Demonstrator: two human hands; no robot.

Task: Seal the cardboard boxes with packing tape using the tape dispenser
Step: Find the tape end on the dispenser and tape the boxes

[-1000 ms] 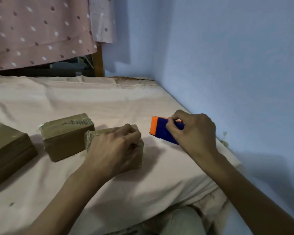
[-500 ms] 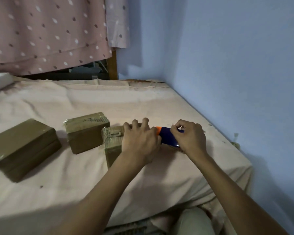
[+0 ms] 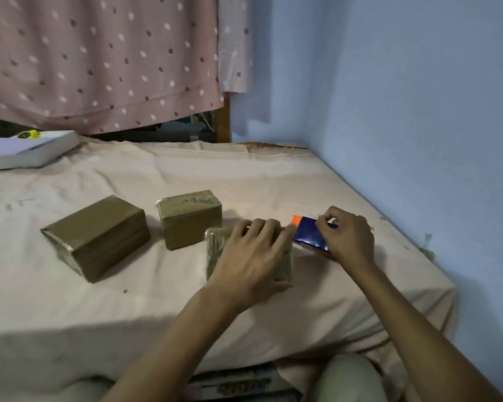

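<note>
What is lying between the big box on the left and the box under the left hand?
In the head view, a middle box stands between the big box and the box under the left hand, set slightly further back.

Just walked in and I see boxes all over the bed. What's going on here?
A person is taping up small cardboard boxes on a cloth-covered bed. Their left hand rests on top of the nearest box, fingers straight, while the right hand grips a blue and orange tape dispenser right beside that box. Two other boxes, one larger and one smaller, sit to the left, untouched.
</note>
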